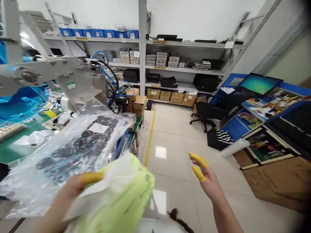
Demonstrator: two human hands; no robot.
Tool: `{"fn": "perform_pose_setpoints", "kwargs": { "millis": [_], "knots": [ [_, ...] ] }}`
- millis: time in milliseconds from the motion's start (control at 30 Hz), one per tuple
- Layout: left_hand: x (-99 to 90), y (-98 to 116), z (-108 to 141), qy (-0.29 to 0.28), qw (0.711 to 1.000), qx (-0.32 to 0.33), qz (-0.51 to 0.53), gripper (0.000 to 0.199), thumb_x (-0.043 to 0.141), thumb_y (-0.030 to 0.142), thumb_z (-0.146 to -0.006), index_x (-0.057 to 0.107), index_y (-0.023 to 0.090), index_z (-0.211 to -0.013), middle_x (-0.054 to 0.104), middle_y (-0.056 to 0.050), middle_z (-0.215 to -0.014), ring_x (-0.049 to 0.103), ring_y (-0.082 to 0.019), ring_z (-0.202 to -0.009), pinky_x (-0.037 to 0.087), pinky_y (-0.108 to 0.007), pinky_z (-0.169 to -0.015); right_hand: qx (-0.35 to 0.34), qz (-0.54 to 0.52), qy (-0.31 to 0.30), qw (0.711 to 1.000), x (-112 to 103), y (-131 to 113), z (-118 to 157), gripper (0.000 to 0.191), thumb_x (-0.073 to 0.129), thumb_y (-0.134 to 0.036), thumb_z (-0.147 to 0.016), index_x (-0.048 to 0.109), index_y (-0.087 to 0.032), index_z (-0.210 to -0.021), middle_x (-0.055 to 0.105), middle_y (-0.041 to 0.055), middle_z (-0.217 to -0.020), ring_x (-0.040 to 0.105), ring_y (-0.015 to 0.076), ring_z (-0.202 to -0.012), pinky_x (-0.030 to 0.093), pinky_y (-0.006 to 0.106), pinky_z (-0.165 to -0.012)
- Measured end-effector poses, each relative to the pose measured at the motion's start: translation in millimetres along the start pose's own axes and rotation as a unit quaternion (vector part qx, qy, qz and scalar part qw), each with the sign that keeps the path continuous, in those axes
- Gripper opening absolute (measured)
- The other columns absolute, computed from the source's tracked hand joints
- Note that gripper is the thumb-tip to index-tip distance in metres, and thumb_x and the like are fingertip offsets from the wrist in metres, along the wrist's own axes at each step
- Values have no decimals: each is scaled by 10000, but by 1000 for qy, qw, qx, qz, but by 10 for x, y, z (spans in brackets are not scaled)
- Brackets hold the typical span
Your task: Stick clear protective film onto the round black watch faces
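My left hand [71,189], with a yellow finger cot on at least one finger, grips a blurred yellow-green sheet or bag [132,191] that has dark markings. A white sheet-like layer [114,178] lies against it, and I cannot tell whether the two are joined. Behind that hand a large clear plastic bag [80,142] full of small dark parts rests on the bench, a white paper label [98,127] on top. Out over the floor, my right hand [210,181] is raised and holds nothing. Its yellow-capped fingertips are spread apart.
A metal machine arm [55,76] with blue tubing overhangs the green bench [7,152] at left. Shelving [143,64] with stacked trays and cardboard boxes [165,95] lines the back. To the right stand a black chair [209,110], a monitor [261,87] and a large carton [279,183].
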State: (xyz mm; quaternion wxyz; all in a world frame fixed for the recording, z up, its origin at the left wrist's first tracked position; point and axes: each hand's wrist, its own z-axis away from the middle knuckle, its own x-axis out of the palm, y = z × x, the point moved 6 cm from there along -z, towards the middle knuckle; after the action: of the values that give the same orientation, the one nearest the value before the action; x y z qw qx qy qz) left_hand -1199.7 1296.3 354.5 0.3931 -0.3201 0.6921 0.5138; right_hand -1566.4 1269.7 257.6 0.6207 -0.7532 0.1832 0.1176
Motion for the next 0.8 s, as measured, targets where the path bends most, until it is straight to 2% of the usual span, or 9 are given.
{"fn": "perform_pose_setpoints", "kwargs": {
  "millis": [67, 167, 267, 333, 400, 500, 600, 700, 800],
  "knots": [
    [372, 391, -321, -103, 982, -21, 155, 351, 588, 445, -774, 725, 143, -890, 710, -30, -831, 630, -197, -714, 529, -258, -627, -168, 33, -105, 980, -56, -639, -395, 530, 590, -424, -808, 430, -279, -1293, 401, 88, -1390, 380, 262, -1264, 318, 471, -1053],
    [961, 852, -951, -219, 882, -62, 412, 279, 659, 349, -715, 735, 144, -889, 721, -41, -789, 631, -188, -707, 498, -226, -619, -288, 88, -261, 917, 51, -1103, -817, 793, 699, -455, -720, 306, -268, -1382, 263, 106, -1467, 254, 277, -1333, 304, 461, -1064],
    [1436, 979, -1613, -248, 836, -70, 485, 245, 685, 322, -695, 723, 136, -849, 701, -35, -759, 605, -162, -691, 474, -217, -623, -294, 91, -338, 889, 123, -933, -1337, 463, 666, -368, -770, 522, -255, -1196, 416, 85, -1375, 305, 263, -1305, 321, 441, -1046],
    [1695, 931, -2055, -258, 836, -76, 478, 260, 634, 365, -739, 705, 115, -757, 668, -29, -684, 565, -133, -612, 446, -204, -568, -226, 59, -348, 908, 88, -605, -1811, 124, 585, -274, -823, 624, -235, -933, 600, 56, -1132, 501, 226, -1122, 418, 380, -936],
    [1874, 880, -2563, -249, 848, -66, 463, 356, 526, 414, -809, 684, 110, -713, 647, -30, -667, 536, -123, -588, 428, -201, -542, -99, 6, -312, 945, -55, -228, -2373, 90, 527, -241, -832, 609, -211, -809, 645, 21, -872, 596, 172, -831, 479, 292, -725],
    [2041, 980, -3442, -262, 866, 8, 425, 365, 510, 418, -810, 668, 116, -678, 642, -22, -673, 533, -133, -623, 428, -204, -569, 63, -42, -204, 976, -454, 184, -3247, 126, 512, -303, -819, 571, -195, -789, 596, -16, -701, 541, 131, -602, 416, 227, -520],
    [2228, 1207, -4311, -355, 858, 76, 364, 265, 644, 384, -714, 676, 122, -692, 647, -4, -669, 534, -137, -619, 410, -198, -553, 66, 16, -56, 996, -1050, 297, -4144, 158, 542, -348, -789, 576, -193, -780, 585, -18, -676, 530, 136, -615, 400, 227, -532],
    [2421, 1299, -5191, -387, 859, 74, 328, 245, 667, 356, -695, 709, 142, -808, 682, -15, -769, 553, -142, -656, 404, -193, -558, 52, 51, 136, 988, -1720, 412, -4908, 179, 593, -365, -754, 592, -202, -826, 617, -3, -727, 557, 157, -656, 416, 242, -562],
    [2673, 1191, -6051, -384, 858, 25, 342, 258, 602, 364, -752, 716, 132, -753, 667, -24, -683, 504, -112, -556, 361, -195, -490, 87, -75, 172, 978, -2054, 706, -5517, 274, 594, -434, -761, 604, -190, -885, 630, 14, -700, 582, 188, -623, 449, 279, -534]
  ]
}}
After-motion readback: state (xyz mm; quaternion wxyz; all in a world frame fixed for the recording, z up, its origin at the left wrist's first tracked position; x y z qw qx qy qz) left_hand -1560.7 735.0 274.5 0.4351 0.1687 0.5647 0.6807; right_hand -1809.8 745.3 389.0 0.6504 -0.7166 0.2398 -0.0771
